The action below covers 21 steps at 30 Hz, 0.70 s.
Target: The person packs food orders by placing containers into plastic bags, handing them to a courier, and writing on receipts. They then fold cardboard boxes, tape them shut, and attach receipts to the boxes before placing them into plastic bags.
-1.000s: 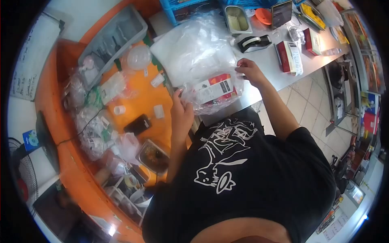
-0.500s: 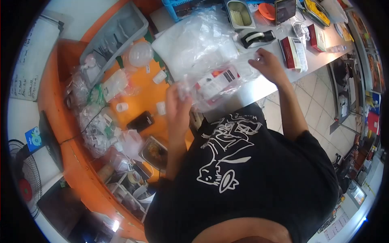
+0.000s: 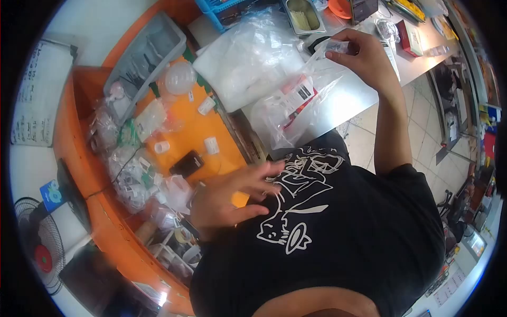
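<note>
Near the metal counter's back, my right hand pinches the top of a clear plastic bag. Inside the bag lies a red and white packet with a black barcode-like label. The bag slants down over the bare metal counter. My left hand is off the bag, in front of the black shirt, its fingers spread and holding nothing. A black phone lies on the orange surface just beyond it.
A stack of clear plastic bags lies behind the packet. Beyond stands a metal tin. A grey cutlery tray and a round clear container are at the left, with a heap of crumpled plastic nearer.
My left hand has let go of the bag and come back toward the body, opening. My right hand has moved up and away, and the bag now hangs from it at a slant.
</note>
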Tool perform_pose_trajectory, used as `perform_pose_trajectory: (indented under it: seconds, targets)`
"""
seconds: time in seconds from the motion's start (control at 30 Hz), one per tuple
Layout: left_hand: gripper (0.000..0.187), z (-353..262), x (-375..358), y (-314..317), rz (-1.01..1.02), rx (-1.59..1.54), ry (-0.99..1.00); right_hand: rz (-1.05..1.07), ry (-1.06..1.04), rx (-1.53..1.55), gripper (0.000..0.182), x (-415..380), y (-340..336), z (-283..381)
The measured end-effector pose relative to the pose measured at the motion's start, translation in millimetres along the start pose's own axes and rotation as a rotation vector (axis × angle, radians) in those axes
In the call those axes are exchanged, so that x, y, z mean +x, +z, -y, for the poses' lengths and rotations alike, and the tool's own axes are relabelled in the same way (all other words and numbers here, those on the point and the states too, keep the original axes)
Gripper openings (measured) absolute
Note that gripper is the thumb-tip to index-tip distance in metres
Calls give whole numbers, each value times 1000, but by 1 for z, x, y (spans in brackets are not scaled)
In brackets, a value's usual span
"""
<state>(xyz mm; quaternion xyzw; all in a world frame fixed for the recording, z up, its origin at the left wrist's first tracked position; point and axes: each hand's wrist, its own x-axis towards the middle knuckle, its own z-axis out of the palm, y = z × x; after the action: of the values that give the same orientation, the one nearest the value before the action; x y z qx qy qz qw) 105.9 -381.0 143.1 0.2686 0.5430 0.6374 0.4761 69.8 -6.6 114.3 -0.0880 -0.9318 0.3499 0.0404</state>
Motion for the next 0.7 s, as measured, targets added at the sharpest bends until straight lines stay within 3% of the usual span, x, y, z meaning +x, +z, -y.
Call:
perform_pose_trajectory:
  seconds: [0.03, 0.07, 0.1, 0.13, 0.23, 0.27, 0.33, 0.4, 0.47, 0.53, 0.57, 0.6, 0.63, 0.7]
  targets:
    - [94, -2, -6, -10, 84, 311, 70, -13, 8, 3, 38, -1, 0, -2]
    - [91, 5, 3, -12, -42, 601, 152, 3, -84, 165, 36, -2, 2, -4]
    - [88, 13, 13, -13, -193, 891, 198, 19, -182, 324, 35, -3, 2, -3]
    - [84, 36, 40, -16, -576, 1140, 253, 96, -190, 309, 27, -4, 1, 3]
    - [92, 112, 80, -73, -510, 1347, 176, 21, -172, 502, 24, 1, 14, 1]
    - [95, 148, 87, -98, -296, 1258, 224, -51, -188, 467, 20, 1, 17, 1]
    - [98, 152, 108, -105, -71, 1172, 282, -97, -126, 697, 17, -6, 39, 5]
    - [74, 132, 140, -53, -568, 1034, 871, -5, -210, 787, 18, -22, 70, 22]
    - [61, 131, 173, -34, -714, 726, 866, 87, -288, 748, 20, -44, 85, 43]
    - [45, 139, 183, -44, -611, 447, 707, 84, -749, 259, 27, -59, 82, 63]
    - [37, 142, 188, -49, -559, 309, 630, 77, -748, 258, 27, -66, 75, 48]
    - [29, 142, 192, -52, -505, 173, 549, -130, -532, 321, 35, -81, 65, 19]
    - [21, 141, 187, -44, -609, 147, 472, -329, -312, 380, 44, -88, 65, 1]
    - [16, 137, 183, -35, -657, 151, 508, -294, -311, 426, 45, -90, 92, -7]
